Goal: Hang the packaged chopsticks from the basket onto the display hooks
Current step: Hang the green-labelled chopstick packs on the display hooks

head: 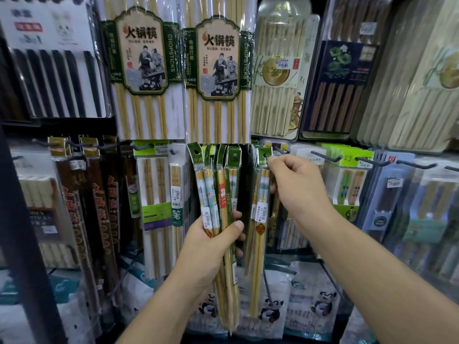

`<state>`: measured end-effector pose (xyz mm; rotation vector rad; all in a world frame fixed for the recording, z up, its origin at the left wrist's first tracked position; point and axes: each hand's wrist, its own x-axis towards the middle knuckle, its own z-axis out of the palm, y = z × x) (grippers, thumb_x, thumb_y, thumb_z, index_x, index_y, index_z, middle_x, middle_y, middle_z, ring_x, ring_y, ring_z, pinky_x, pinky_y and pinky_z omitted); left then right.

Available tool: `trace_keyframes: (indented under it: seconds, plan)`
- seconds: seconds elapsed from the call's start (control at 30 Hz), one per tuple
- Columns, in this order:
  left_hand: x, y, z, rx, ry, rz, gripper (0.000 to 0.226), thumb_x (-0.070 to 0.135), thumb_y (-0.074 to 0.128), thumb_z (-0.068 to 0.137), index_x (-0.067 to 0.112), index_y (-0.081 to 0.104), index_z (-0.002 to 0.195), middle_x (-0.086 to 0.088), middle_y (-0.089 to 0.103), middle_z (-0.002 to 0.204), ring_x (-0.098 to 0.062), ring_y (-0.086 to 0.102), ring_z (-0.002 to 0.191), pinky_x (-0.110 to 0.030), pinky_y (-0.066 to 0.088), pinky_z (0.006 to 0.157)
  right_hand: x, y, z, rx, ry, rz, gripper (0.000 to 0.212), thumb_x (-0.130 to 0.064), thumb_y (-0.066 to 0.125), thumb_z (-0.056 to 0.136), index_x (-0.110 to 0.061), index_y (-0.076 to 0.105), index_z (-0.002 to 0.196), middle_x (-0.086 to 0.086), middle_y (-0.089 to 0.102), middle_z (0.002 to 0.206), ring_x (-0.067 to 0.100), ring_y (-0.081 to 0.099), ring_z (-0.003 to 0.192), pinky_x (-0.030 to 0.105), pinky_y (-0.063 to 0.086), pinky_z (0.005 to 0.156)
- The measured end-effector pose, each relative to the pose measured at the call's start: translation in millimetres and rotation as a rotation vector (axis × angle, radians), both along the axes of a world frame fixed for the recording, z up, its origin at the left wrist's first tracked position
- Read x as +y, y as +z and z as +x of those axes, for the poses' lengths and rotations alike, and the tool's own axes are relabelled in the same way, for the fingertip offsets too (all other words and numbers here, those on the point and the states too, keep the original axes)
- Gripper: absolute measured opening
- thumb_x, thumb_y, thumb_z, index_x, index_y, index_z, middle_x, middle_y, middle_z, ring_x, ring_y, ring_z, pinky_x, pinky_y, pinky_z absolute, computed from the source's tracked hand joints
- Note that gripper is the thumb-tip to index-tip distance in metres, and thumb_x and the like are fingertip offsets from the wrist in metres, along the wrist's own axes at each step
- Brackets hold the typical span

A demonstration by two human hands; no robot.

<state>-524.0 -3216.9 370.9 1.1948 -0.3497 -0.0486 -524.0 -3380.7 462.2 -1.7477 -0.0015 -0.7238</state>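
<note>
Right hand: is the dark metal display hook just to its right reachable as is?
Likely yes: the dark metal display hook juts out beside the right hand with nothing in front, though that hand already pinches a green-topped chopstick pack.

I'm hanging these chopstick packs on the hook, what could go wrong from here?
The right hand pinches one pack only by its top, beside the hook; if its hole misses the tip, the pack may drop. The left hand grips the fanned bundle low down, so a looser grip could let packs slip out.

Chopstick bundle (219,184) left of hanging packet (262,194)
</note>
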Motion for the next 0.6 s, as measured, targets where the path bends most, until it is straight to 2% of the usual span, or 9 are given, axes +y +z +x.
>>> trace_keyframes:
  seconds: [0.07,0.13,0.3,0.37,0.43,0.6]
  plan:
    - [1,-1,1,-0.007,0.000,-0.004,0.018,0.003,0.071,0.094,0.019,0.079,0.093,-0.005,0.072,0.079,-0.019,0.070,0.075,-0.030,0.057,0.061,-1,-2,3,-0.016,-0.019,-0.013,0.038,-0.026,0.055,0.102,0.008,0.058,0.086,-0.001,0.052,0.053,0.015,0.037,0.050,0.011,0.039,0.042]
    - [1,-1,1,-0.008,0.008,-0.009,0.016,0.002,0.070,0.094,0.016,0.077,0.098,-0.005,0.072,0.079,-0.019,0.070,0.075,-0.030,0.057,0.060,-3,-3,6,-0.038,-0.032,-0.015,0.040,-0.025,0.055,0.102,0.013,0.055,0.088,0.009,0.047,0.060,0.015,0.036,0.052,0.007,0.040,0.045]
    - [2,-1,1,0.000,0.014,-0.006,0.019,-0.002,0.067,0.095,0.014,0.076,0.099,-0.004,0.069,0.075,-0.018,0.068,0.071,-0.031,0.058,0.059,-4,-3,9,-0.036,-0.070,-0.042,0.039,-0.024,0.055,0.100,0.011,0.052,0.083,0.009,0.042,0.065,0.015,0.036,0.056,0.004,0.040,0.052]
    - [2,-1,2,0.001,0.012,0.001,0.023,-0.002,0.068,0.095,0.019,0.078,0.094,-0.004,0.067,0.074,-0.020,0.067,0.069,-0.032,0.059,0.060,-3,-5,11,-0.037,-0.093,-0.071,0.039,-0.023,0.056,0.098,0.008,0.047,0.076,0.008,0.039,0.064,0.016,0.038,0.058,0.009,0.043,0.059]
    - [2,0,1,-0.003,0.005,-0.003,0.025,-0.001,0.069,0.095,0.022,0.079,0.091,-0.006,0.067,0.073,-0.023,0.066,0.069,-0.033,0.059,0.061,-4,-9,13,-0.038,-0.116,-0.100,0.042,-0.025,0.057,0.099,0.005,0.047,0.072,0.006,0.039,0.060,0.016,0.043,0.058,0.020,0.044,0.067]
    - [2,-1,-1,0.012,-0.039,-0.021,0.015,0.003,0.075,0.091,0.009,0.071,0.104,-0.011,0.072,0.080,-0.025,0.071,0.073,-0.036,0.062,0.063,-5,-18,12,-0.021,-0.188,-0.086,0.039,-0.040,0.062,0.098,-0.010,0.059,0.074,-0.005,0.052,0.055,0.008,0.047,0.050,0.026,0.039,0.060]
